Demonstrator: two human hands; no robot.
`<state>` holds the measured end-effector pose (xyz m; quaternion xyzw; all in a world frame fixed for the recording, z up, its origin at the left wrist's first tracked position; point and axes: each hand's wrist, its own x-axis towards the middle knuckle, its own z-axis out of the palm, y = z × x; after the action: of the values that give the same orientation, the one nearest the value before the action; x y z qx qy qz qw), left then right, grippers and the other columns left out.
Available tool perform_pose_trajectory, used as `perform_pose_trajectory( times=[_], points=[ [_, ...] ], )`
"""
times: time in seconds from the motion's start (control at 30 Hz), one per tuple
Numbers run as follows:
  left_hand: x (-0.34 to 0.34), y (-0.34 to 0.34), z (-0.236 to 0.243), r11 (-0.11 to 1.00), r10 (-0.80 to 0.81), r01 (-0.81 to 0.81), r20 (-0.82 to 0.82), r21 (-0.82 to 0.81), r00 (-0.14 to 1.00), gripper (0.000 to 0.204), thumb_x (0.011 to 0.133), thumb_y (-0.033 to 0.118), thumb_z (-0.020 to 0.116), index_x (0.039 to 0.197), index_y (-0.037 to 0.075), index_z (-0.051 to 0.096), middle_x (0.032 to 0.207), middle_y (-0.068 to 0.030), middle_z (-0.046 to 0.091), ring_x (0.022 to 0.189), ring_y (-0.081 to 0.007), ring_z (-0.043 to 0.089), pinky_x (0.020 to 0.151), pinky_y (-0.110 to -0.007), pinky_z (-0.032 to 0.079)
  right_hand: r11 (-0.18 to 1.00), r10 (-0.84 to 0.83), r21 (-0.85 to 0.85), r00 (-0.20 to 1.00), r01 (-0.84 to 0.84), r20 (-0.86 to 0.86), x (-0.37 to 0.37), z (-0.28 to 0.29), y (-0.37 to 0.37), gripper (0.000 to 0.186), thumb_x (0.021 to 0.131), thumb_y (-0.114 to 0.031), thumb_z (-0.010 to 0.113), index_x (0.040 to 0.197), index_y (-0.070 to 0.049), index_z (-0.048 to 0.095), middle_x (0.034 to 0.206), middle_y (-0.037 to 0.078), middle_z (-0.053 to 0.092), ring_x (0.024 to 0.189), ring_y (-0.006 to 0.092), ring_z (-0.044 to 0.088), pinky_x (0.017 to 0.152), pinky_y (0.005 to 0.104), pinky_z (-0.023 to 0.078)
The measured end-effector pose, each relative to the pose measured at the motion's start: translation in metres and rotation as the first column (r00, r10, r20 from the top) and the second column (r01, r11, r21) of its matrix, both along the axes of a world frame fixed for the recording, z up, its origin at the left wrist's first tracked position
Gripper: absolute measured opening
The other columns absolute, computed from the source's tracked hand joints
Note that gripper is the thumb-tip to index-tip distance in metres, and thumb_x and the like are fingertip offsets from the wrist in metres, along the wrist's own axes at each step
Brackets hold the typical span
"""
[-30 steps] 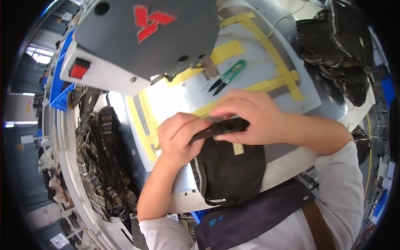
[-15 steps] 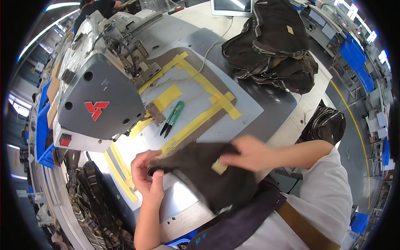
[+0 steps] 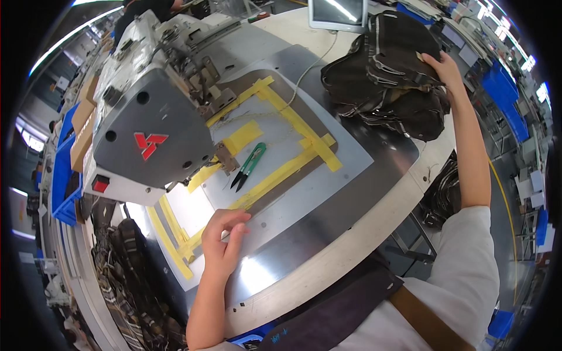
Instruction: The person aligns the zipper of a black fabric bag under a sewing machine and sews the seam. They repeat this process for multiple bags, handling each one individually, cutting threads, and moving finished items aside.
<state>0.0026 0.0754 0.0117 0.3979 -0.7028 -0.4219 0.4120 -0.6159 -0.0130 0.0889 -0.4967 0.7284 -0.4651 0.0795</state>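
Observation:
My left hand (image 3: 225,238) hovers at the near side of the taped plate (image 3: 288,175), loosely curled with fingers apart and nothing in them. At the top right, my right hand (image 3: 444,69) grips the edge of a dark zippered fabric piece (image 3: 393,41) on a pile of similar pieces (image 3: 366,90), fingers by a pale tab. Green-handled thread snips (image 3: 253,157) lie on the plate beside the grey sewing machine head (image 3: 127,154), which fills the upper left.
A small screen (image 3: 335,14) stands behind the pile, its cord crossing the plate. Dark plaid fabric (image 3: 126,275) hangs left near a blue bin (image 3: 65,187); more dark pieces (image 3: 442,193) lie beside my right arm. Another person's dark-sleeved arm (image 3: 134,14) is at the back.
The dark piece that both hands held has left the near side. My right hand has moved up and right to the pile; my left hand has let go.

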Motion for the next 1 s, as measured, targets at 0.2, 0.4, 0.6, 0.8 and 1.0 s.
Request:
perform_pose_trajectory(
  times=[0.2, 0.4, 0.6, 0.8, 1.0],
  points=[
    [0.003, -0.001, 0.004, 0.999, -0.027, 0.031, 0.108, -0.037, 0.994, 0.014, 0.091, 0.006, 0.057, 0.104, 0.002, 0.063, 0.093, -0.0098, 0.064, 0.073, -0.0165, 0.064, 0.063, -0.027, 0.051, 0.684, -0.088, -0.719, 0.965, -0.123, -0.248, 0.148, 0.028, 0.045, 0.022, 0.094, -0.008, 0.059, 0.115, -0.001, 0.062, 0.11, 0.009, 0.065, 0.099, 0.0166, 0.062, 0.09, 0.0272, 0.047],
    [0.001, -0.008, 0.001, 0.941, -0.05, 0.167, 0.366, -0.295, 0.929, 0.015, 0.082, 0.009, 0.069, 0.097, 0.008, 0.067, 0.087, -0.007, 0.065, 0.07, -0.0211, 0.064, 0.06, -0.029, 0.051, 0.585, 0.625, 0.064, 0.399, -0.809, -0.671, 0.331, -0.029, 0.042, 0.026, 0.077, 0.002, 0.065, 0.101, -0.005, 0.067, 0.104, 0.009, 0.066, 0.09, 0.0267, 0.062, 0.079, 0.0356, 0.051],
    [0.034, 0.005, 0.037, 0.859, 0.255, 0.088, 0.57, -0.504, 0.781, 0.018, 0.078, 0.01, 0.072, 0.095, 0.011, 0.066, 0.09, -0.0038, 0.066, 0.076, -0.0235, 0.064, 0.062, -0.033, 0.051, 0.397, 0.732, 0.171, 0.199, -0.902, -0.651, 0.391, -0.083, -0.013, 0.03, 0.079, -0.006, 0.064, 0.109, -0.006, 0.065, 0.112, 0.007, 0.061, 0.103, 0.025, 0.057, 0.087, 0.0378, 0.048],
    [0.16, 0.052, 0.097, 0.535, 0.845, -0.48, 0.443, -0.695, 0.3, 0.019, 0.081, 0.004, 0.069, 0.099, 0.006, 0.067, 0.097, -0.0093, 0.066, 0.089, -0.0276, 0.064, 0.077, -0.034, 0.051, 0.56, 0.733, 0.259, 0.325, -0.787, -0.598, 0.361, -0.074, 0.013, 0.03, 0.079, -0.005, 0.064, 0.109, -0.004, 0.065, 0.104, 0.011, 0.06, 0.097, 0.0292, 0.058, 0.084, 0.0386, 0.048],
    [0.262, 0.096, 0.106, 0.385, 0.697, -0.783, 0.71, -0.49, -0.102, 0.035, 0.086, 0.036, 0.068, 0.108, 0.008, 0.066, 0.109, -0.0086, 0.066, 0.102, -0.024, 0.062, 0.086, -0.036, 0.048, 0.809, 0.537, 0.208, 0.548, -0.549, -0.641, 0.294, -0.056, 0.025, 0.028, 0.084, -0.002, 0.06, 0.111, -0.002, 0.061, 0.105, 0.012, 0.059, 0.098, 0.0316, 0.057, 0.082, 0.0405, 0.046]
  ],
)
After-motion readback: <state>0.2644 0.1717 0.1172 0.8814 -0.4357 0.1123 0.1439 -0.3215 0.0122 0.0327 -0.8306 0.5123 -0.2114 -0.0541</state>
